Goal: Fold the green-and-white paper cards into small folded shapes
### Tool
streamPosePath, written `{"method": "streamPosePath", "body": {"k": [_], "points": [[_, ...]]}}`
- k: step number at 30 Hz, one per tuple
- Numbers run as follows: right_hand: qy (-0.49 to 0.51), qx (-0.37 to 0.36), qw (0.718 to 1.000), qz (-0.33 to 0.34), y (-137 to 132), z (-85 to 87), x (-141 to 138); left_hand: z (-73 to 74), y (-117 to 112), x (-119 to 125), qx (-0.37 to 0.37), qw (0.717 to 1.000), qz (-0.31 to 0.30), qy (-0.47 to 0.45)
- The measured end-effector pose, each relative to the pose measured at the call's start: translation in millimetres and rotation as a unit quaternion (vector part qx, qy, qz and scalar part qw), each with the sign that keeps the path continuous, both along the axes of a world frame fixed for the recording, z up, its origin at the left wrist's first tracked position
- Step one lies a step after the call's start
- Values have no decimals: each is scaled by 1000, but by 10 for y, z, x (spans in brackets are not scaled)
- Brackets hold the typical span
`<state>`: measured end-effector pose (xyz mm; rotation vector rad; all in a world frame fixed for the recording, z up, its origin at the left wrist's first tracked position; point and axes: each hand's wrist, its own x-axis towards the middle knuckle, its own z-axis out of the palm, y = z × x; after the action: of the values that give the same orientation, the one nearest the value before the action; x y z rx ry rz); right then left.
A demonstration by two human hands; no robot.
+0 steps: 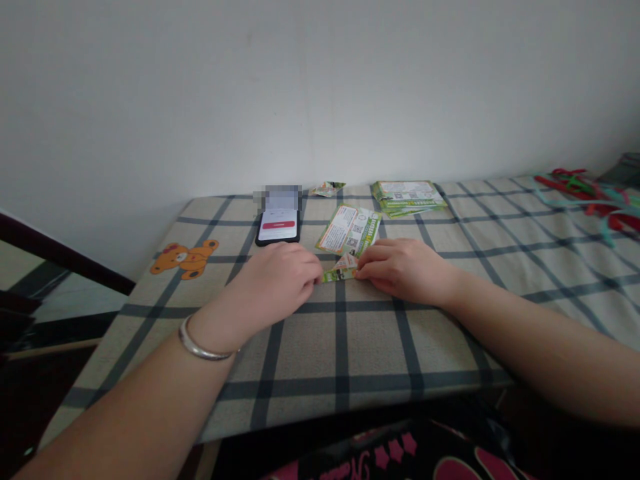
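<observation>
A small folded paper card, green along its lower edge with a pale triangular peak, lies between my two hands on the tablecloth. My left hand, with a silver bangle at the wrist, pinches its left end. Its right end is held by the fingertips of my right hand. Just behind it rests a flat printed card, green and white with small square codes, partly covered by my right fingers and the folded piece.
A phone with a lit screen lies behind my left hand. Near the wall are a folded paper piece and a stack of printed cards. A bear cutout is at left; coloured strips lie far right. The tablecloth is checked.
</observation>
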<state>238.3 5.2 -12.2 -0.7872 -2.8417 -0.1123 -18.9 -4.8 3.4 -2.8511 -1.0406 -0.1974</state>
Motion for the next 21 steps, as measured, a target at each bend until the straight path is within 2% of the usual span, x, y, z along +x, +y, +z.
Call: {"method": "streamPosePath", "body": {"k": [5,9,17,21], "points": [[18,-14,1000,-5,8,7,-13,-73,-25,69,2,997,59,-47],[41,-1,999,5,34,-17,-37,-146,-24,84,2,997,62,-56],[62,15,990,-123,9,29,-44,-170,-15,83,-8,997,51,-52],[61,-1,990,-130,10,44,-11,-172,-8,78,-28,996,48,-75]]}}
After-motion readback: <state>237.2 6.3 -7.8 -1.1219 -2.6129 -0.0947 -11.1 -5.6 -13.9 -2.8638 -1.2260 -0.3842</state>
